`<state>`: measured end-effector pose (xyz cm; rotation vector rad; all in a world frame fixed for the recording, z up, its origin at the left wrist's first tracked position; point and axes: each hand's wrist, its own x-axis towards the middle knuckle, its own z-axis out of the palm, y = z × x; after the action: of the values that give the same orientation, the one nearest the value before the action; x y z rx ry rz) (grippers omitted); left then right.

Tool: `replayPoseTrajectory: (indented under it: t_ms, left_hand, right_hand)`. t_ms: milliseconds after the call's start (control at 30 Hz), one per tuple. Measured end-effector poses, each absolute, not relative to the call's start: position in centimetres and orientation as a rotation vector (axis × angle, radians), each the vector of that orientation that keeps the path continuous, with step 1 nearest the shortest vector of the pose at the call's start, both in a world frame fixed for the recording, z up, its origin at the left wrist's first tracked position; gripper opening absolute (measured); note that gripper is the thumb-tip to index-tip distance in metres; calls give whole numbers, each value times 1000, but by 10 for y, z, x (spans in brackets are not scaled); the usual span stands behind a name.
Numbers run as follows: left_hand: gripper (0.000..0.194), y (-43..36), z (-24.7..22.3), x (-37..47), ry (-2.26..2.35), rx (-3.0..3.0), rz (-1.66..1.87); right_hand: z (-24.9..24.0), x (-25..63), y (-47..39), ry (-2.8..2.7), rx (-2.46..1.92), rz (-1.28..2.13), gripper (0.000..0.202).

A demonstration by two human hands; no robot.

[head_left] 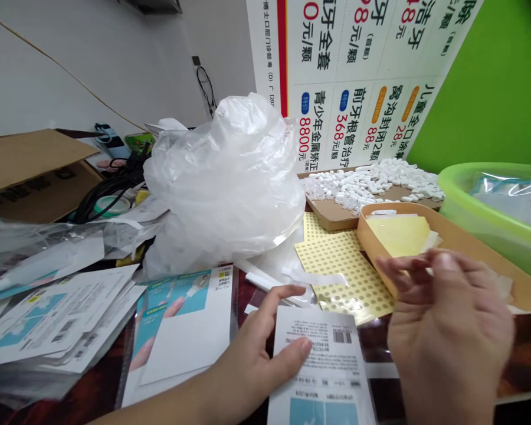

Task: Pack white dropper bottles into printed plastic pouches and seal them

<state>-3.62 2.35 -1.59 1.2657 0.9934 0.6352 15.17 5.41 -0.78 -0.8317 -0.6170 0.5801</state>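
My left hand [265,348] lies at the front with its index finger stretched out and its thumb resting on a printed card [318,354], which seems to be in a clear sleeve and shows a barcode and blue pictures. Thumb and index finger are apart. At the right, my right hand [451,319] is raised in front of an orange tray [473,248], fingertips pressed together. What they pinch, if anything, is too small to make out. Inside the tray lies yellow paper [398,233]. Yellow sticker sheets [345,271] with rows of round dots lie between my hands.
A bulging white plastic bag [225,183] fills the middle. Behind the tray, small white pieces [380,180] cover a cardboard tray [336,215]. A green basin [451,183] stands right. At left are stacked printed cards [66,324], packaged cards [186,330] and a cardboard box [30,171].
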Motion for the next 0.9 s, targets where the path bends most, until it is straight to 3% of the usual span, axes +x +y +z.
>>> replayPoseTrajectory:
  t_ms: [100,200,333,667,900]
  left_hand:
    - [63,23,-16,-34,1032,1246,640]
    - [75,20,-17,-31,1138,1340,702]
    - [71,19,-19,-28,1097,1552,777]
    - [79,18,-21,-30,1062,1503,764]
    - [68,15,-10,-27,1152,1523,750]
  right_hand:
    - [2,163,47,-656,-920,368,3]
    - [5,158,34,-1146,-1057,346,2]
    - [-2,136,27,-1724,-1051,289,12]
    - [-10,124,37,-1919,-1087,-235,23]
    - [-15,120,36,-1785,-1057,-19,15]
